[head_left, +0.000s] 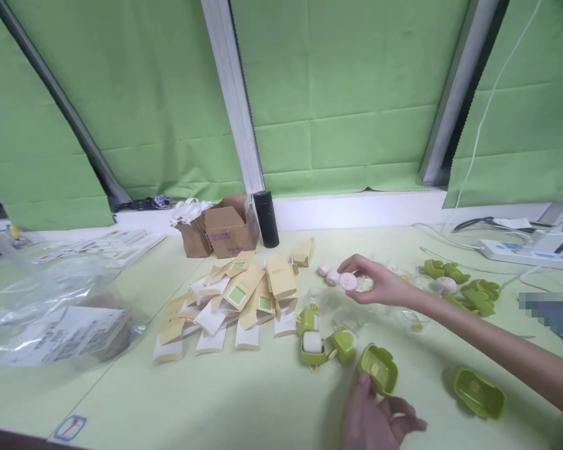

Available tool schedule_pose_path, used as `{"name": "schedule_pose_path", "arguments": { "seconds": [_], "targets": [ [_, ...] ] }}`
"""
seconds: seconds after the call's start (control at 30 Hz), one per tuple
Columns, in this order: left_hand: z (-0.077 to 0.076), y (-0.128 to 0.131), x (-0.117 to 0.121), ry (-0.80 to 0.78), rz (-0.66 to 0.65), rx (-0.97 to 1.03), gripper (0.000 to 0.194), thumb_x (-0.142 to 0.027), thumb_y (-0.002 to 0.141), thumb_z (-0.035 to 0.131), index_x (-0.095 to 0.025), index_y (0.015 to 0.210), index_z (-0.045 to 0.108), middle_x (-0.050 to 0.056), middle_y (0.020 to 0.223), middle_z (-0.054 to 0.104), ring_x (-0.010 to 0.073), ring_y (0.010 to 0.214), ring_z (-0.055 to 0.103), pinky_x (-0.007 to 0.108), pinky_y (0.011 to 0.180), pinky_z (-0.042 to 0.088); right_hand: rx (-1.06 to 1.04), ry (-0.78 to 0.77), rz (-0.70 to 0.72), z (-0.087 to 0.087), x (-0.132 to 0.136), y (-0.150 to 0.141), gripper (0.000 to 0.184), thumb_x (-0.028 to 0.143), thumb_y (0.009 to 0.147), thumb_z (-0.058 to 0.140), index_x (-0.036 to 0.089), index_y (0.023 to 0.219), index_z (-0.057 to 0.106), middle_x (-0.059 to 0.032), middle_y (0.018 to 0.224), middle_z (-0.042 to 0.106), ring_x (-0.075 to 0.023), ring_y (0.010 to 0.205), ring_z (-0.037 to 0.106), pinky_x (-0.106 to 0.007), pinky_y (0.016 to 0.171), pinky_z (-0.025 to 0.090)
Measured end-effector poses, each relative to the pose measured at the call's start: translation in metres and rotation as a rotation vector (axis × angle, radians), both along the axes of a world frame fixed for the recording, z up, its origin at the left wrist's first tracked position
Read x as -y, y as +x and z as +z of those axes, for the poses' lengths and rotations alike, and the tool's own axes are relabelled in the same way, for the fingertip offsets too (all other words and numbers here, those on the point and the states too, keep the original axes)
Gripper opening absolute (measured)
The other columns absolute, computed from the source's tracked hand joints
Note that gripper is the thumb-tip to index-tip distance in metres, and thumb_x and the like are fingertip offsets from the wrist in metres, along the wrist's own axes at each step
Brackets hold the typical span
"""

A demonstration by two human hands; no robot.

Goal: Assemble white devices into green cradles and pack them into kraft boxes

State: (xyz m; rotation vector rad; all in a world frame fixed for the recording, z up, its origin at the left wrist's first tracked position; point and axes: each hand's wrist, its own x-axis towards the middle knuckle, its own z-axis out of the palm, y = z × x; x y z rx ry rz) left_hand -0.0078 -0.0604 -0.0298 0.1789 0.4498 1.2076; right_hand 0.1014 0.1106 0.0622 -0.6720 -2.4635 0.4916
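My right hand (380, 284) reaches out over the table and pinches a small round pink-white disc (348, 281) between thumb and fingers. Two more pale round pieces (328, 274) lie just left of it. My left hand (373, 415) sits at the bottom edge, fingers curled around a green open case half (379, 367). Just left of that, a green case (312, 347) with a white insert lies open on the table, beside another green piece (343, 345). A further green case half (479, 392) lies to the right, under my forearm.
A heap of tan and white paper sleeves (234, 300) lies mid-table. Behind it stand brown cardboard boxes (223, 234) and a black cylinder (266, 219). Clear plastic bags (56, 312) lie left. More green parts (469, 287), a power strip (520, 250) and cables are at the right.
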Motion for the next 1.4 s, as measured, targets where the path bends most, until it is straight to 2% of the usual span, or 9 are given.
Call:
{"name": "schedule_pose_path", "arguments": {
  "seconds": [0.17,0.33,0.53,0.67,0.77,0.87,1.07,1.3,1.4],
  "targets": [
    [-0.002,0.007,-0.004,-0.011,0.072,0.104,0.038,-0.048,0.059,0.07,-0.014,0.075,0.069,0.006,0.075,0.067,0.0144,0.05,0.055,0.029,0.045,0.047,-0.114,-0.293,-0.017,0.011,0.084,0.028,0.037,0.029,0.083,0.064,0.027,0.118,0.053,-0.0046,0.113,0.061,-0.0205,0.104,0.058,-0.037,0.089,0.049],
    [0.006,0.009,-0.002,-0.059,0.138,0.137,0.017,-0.032,0.065,0.067,-0.018,0.074,0.068,0.003,0.072,0.065,0.0157,0.065,0.057,0.022,0.05,0.044,0.016,-0.204,0.091,0.002,0.126,0.031,0.044,0.019,0.087,0.058,0.029,0.128,0.045,-0.0034,0.115,0.06,-0.0174,0.107,0.054,-0.03,0.089,0.048],
    [0.024,0.006,0.001,-0.089,0.043,0.068,0.023,-0.036,0.072,0.066,-0.018,0.086,0.069,0.006,0.086,0.068,0.0211,0.084,0.059,0.023,0.052,0.04,0.015,-0.053,0.11,-0.014,0.128,0.03,0.039,0.01,0.086,0.053,0.023,0.122,0.045,-0.0068,0.112,0.062,-0.0175,0.106,0.054,-0.031,0.087,0.046],
    [0.03,0.006,0.001,-0.124,0.004,0.031,0.019,-0.035,0.068,0.069,-0.019,0.077,0.068,0.006,0.095,0.067,0.0228,0.097,0.056,0.024,0.06,0.043,-0.008,0.002,0.08,-0.019,0.131,0.028,0.043,0.008,0.084,0.051,0.022,0.124,0.046,-0.0069,0.112,0.062,-0.018,0.105,0.054,-0.032,0.088,0.046],
    [0.03,0.005,0.002,-0.151,0.043,0.0,0.014,-0.034,0.069,0.068,-0.02,0.068,0.065,0.003,0.088,0.067,0.0189,0.088,0.057,0.023,0.061,0.044,0.016,-0.023,0.046,-0.024,0.134,0.027,0.042,0.014,0.086,0.055,0.02,0.126,0.046,-0.0076,0.113,0.062,-0.0181,0.108,0.053,-0.031,0.09,0.046],
    [0.025,0.004,0.005,-0.173,0.016,-0.039,0.021,-0.039,0.068,0.068,-0.02,0.074,0.064,0.0,0.077,0.065,0.0143,0.072,0.055,0.02,0.049,0.037,0.029,-0.02,0.042,-0.026,0.135,0.029,0.042,0.022,0.088,0.058,0.02,0.129,0.046,-0.0073,0.115,0.062,-0.0176,0.108,0.054,-0.029,0.091,0.047],
    [0.02,0.005,0.006,-0.261,-0.014,-0.118,0.039,-0.048,0.064,0.07,-0.017,0.085,0.059,0.003,0.085,0.064,0.0187,0.082,0.057,0.024,0.061,0.042,-0.038,-0.026,0.084,-0.025,0.136,0.028,0.042,0.018,0.09,0.054,0.021,0.13,0.044,-0.0102,0.112,0.063,-0.0198,0.105,0.056,-0.033,0.086,0.049],
    [0.025,0.006,0.001,-0.311,0.031,-0.009,0.021,-0.035,0.063,0.068,-0.018,0.068,0.056,-0.002,0.065,0.059,0.014,0.068,0.055,0.021,0.055,0.041,-0.027,-0.049,0.081,-0.026,0.137,0.027,0.041,0.012,0.087,0.052,0.018,0.127,0.047,-0.0125,0.114,0.059,-0.0209,0.103,0.054,-0.032,0.083,0.049],
    [0.027,0.004,0.003,-0.31,-0.035,-0.02,0.019,-0.035,0.065,0.066,-0.019,0.072,0.058,-0.004,0.06,0.057,0.0095,0.053,0.049,0.017,0.043,0.031,-0.005,-0.081,0.072,-0.025,0.136,0.029,0.043,0.016,0.09,0.052,0.02,0.131,0.042,-0.0113,0.112,0.059,-0.02,0.102,0.054,-0.031,0.082,0.049]
  ]
}}
